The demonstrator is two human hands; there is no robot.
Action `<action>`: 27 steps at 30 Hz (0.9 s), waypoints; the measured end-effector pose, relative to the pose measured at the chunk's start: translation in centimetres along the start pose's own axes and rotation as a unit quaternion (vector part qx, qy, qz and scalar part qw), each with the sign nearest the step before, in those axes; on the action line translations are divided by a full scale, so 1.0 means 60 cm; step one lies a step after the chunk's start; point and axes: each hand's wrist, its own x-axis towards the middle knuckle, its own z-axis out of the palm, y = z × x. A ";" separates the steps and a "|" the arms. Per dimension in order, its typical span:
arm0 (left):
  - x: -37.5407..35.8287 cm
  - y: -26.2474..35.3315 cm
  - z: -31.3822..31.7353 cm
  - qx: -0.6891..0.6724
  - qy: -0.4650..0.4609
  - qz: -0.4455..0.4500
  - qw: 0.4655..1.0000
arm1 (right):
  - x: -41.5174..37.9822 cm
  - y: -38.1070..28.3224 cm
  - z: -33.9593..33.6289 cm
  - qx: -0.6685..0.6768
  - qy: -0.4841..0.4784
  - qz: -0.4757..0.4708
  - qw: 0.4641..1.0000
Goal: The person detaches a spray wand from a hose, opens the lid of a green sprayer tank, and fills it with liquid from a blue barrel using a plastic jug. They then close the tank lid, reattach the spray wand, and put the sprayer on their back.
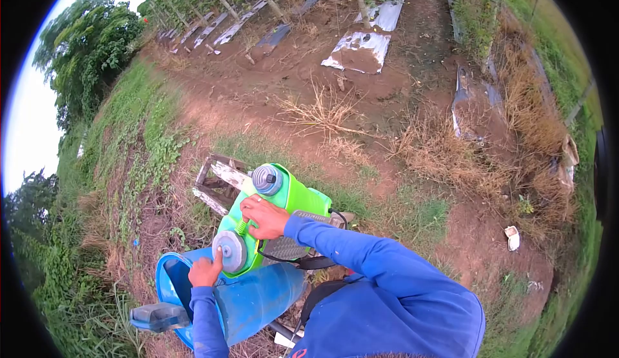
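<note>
A bright green tank [298, 193] with a grey ribbed cap [266, 180] and a large round grey lid [229, 252] stands on a wooden support. My right hand [264, 217], with a ring on one finger, is closed on the green handle between the cap and the lid. My left hand [206, 271] is at the near edge of the round lid, one finger extended onto its top and the other fingers curled; whether they grip anything is hidden. Below the tank lies a blue barrel [258, 300], its open end toward the left.
A worn wooden frame [213, 198] is left of the tank. A grey-blue container [159, 317] sits at the barrel's mouth. Black straps hang beside the tank. Dry grass clumps [324, 111], plastic-covered beds [358, 52] and posts stand ahead; weeds cover the left slope.
</note>
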 end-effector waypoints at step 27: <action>0.067 0.005 0.071 -0.191 0.397 0.321 0.838 | 0.008 -0.019 -0.019 -0.039 -0.029 0.019 0.999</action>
